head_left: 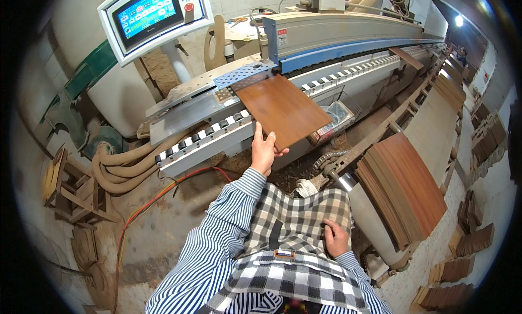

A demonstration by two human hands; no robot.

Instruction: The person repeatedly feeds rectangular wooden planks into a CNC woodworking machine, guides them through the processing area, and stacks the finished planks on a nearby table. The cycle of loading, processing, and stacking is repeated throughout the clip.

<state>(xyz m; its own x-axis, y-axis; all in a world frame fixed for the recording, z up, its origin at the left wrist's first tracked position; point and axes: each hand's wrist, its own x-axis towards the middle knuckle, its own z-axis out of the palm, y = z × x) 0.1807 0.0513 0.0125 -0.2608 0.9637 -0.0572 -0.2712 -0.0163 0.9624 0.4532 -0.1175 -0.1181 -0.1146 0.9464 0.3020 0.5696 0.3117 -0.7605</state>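
A brown wood-grain panel (285,110) lies tilted in view, its far edge at the blue guide of a long edge-banding machine (348,34). My left hand (264,151) grips the panel's near corner, thumb along its left edge and some fingers hidden beneath. Part of the panel rests over the roller track (209,133); its near end sticks out toward me. My right hand (336,238) hangs in front of my checkered apron (296,213), empty, with fingers loosely bent and apart. It is nearest to a stack of brown panels (405,186) on my right.
A control screen (147,15) stands at the upper left. Thick hoses (117,170) and a red cable (144,208) run on the left floor beside a wooden stool (76,189). A roller conveyor (427,123) extends away on the right. Panel piles (454,268) line the right floor.
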